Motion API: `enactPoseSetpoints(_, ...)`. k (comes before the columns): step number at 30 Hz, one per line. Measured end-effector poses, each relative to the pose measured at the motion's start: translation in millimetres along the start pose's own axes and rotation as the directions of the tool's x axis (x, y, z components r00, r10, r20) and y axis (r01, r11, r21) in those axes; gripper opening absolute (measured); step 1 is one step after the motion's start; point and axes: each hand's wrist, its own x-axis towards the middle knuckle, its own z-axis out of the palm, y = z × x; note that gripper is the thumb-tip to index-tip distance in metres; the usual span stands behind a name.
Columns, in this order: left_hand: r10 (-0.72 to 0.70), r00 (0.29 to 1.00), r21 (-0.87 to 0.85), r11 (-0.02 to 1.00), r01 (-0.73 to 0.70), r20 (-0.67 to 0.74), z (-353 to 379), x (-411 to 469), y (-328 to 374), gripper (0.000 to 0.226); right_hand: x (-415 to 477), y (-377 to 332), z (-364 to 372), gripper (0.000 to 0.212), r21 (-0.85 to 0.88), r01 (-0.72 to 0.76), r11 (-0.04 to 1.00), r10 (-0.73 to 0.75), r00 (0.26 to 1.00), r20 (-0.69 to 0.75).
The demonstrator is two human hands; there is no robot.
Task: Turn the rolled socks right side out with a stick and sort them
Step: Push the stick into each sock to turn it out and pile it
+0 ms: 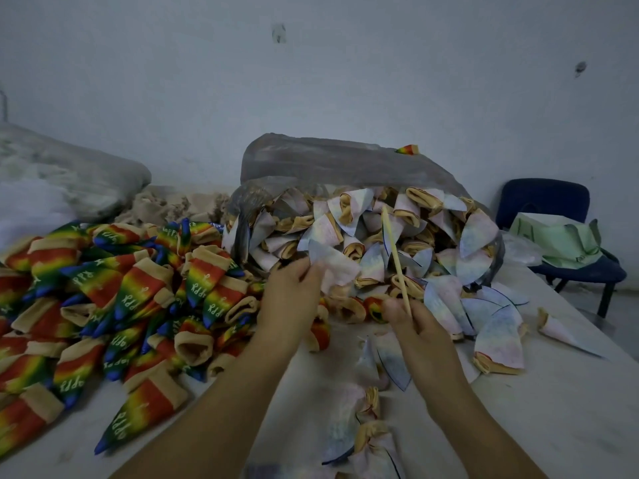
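I work in a bare sock-finishing workroom: stained plain wall (345, 81) at twelve o'clock, white table (570, 402) heaped with rainbow socks (103, 299) at nine, a bulk plastic bag (328, 160) at one, a blue chair (543, 198) at three.

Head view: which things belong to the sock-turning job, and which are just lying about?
Job: stick in right hand; pale sock in left hand; bag of rolled socks; rainbow sock pile.
Lying about: blue chair, green bundle on it, grey sack.

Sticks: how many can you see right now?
1. The stick is pinched in the right hand, pointing up over the open bag; others could be hidden under the sock piles.
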Motion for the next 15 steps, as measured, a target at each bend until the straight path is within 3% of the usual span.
enactPoseSetpoints(2, -0.25, 0.957, -0.272, 0.92, 0.283, 0.148, 14, -12, -9, 0.022, 0, -4, 3, 0.025, -0.016, 0.043, 0.999, -0.042, 0.998, 0.045)
enactPoseSetpoints(5, -0.359, 0.89, -0.41, 0.794, 0.449, 0.281, 28, -25, -26, 0.017, 0, -8, 5, 0.023, 0.025, 0.084, 0.996, -0.086, 0.992, 0.09)
enactPoseSetpoints(12, -0.306, 0.907, -0.427, 0.807, 0.408, 0.289, 32, -28, -36, 0.013, 3, -1, 4, 0.018, 0.049, 0.043, 0.998, -0.045, 0.998, 0.048)
enactPoseSetpoints(15, -0.234, 0.936, -0.367, 0.873, 0.321, 0.263, 33, -30, -35, 0.019, 3, 1, 2, 0.014, 0.066, -0.005, 0.998, 0.004, 1.0, 0.026)
